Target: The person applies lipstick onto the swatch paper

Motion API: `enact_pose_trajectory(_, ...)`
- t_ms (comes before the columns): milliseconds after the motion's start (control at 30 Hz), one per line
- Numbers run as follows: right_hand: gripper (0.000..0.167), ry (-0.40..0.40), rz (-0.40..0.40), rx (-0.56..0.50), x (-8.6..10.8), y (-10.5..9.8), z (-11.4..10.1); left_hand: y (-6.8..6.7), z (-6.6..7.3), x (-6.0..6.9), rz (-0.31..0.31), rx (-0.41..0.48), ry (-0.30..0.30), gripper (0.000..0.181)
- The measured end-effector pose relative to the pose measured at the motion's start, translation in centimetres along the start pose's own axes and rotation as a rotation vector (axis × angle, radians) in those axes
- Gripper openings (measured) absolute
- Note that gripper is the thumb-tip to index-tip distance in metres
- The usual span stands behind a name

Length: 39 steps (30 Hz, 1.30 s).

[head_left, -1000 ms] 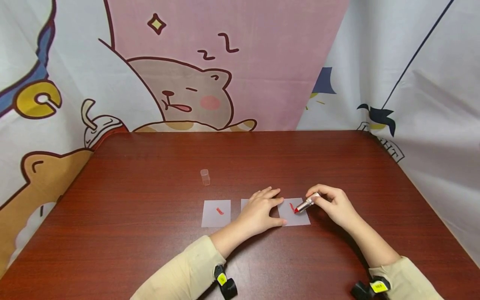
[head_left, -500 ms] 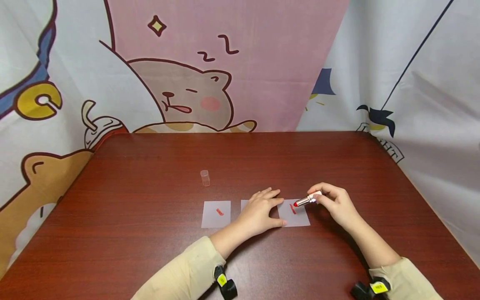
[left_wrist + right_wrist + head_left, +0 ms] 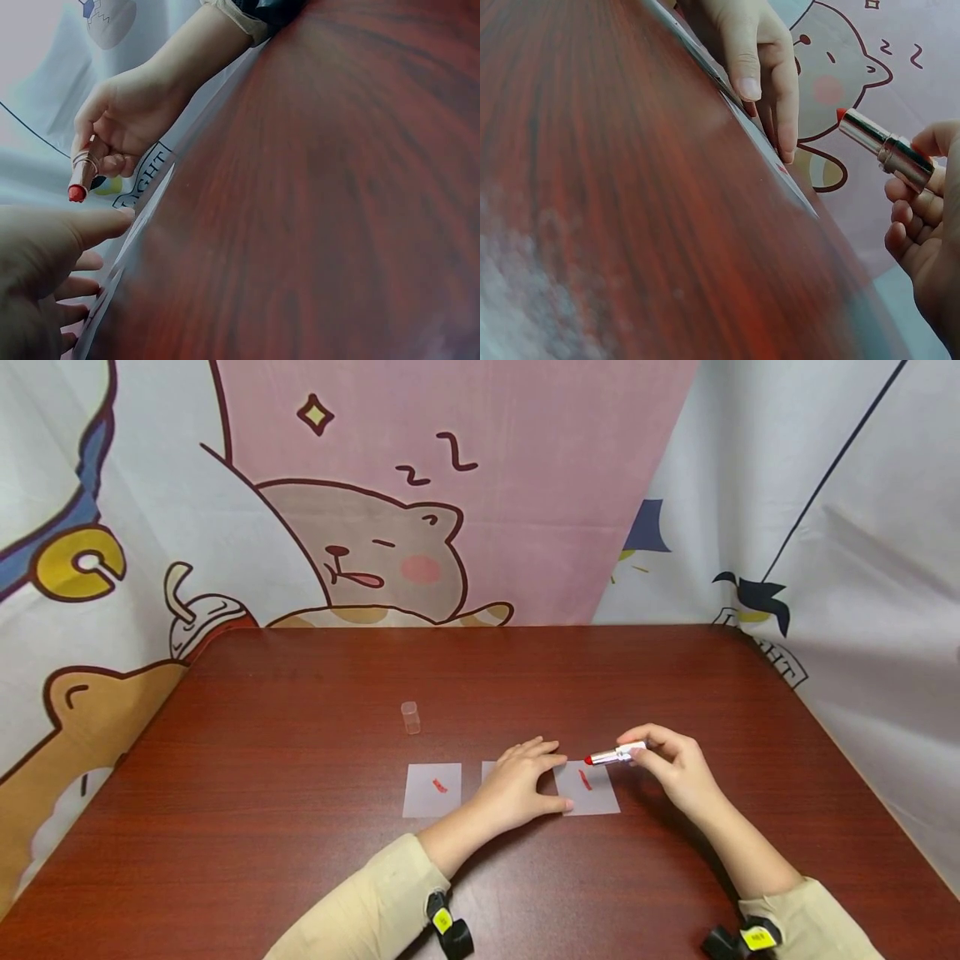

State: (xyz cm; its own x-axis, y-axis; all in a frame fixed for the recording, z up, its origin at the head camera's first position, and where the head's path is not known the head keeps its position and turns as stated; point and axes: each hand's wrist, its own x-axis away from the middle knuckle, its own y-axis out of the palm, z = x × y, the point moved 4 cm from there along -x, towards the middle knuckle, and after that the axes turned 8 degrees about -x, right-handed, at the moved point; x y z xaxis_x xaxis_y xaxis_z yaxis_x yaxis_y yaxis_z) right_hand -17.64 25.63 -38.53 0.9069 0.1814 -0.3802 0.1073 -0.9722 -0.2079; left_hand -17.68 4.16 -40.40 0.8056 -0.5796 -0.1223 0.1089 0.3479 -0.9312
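Both forearms [image 3: 454, 843] are angled inward. The left hand [image 3: 516, 783] is rested, fingers spread, at the left edge of the rightmost paper [image 3: 597, 800]. The lipstick [image 3: 609, 757] is pinched by the right hand [image 3: 677, 770], held clear above that paper.

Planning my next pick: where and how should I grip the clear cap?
Probably pinch the clear cap by its side walls, around mid-height, coming down from above. It appears to be a small upright cylinder with straight sides, and it sits apart from the leftmost paper square, leaving room around it.
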Motion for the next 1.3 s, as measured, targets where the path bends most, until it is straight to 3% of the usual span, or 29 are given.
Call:
enact_pose_trajectory(400, 0.015, -0.043, 0.05, -0.02, -0.1, -0.1, -0.4, -0.5, -0.6, -0.1, 0.043, 0.094, 0.014, 0.062)
enact_pose_trajectory(800, 0.022, -0.09, 0.048, -0.033, -0.1, 0.0, -0.9, -2.0, -1.1, 0.2, 0.083, 0.196, -0.023, 0.061)
enact_pose_trajectory(1300, 0.024, -0.123, 0.107, -0.054, -0.1, 0.7, -2.3, -4.4, -1.8, 0.6, 0.207, 0.3, -0.012, 0.058)
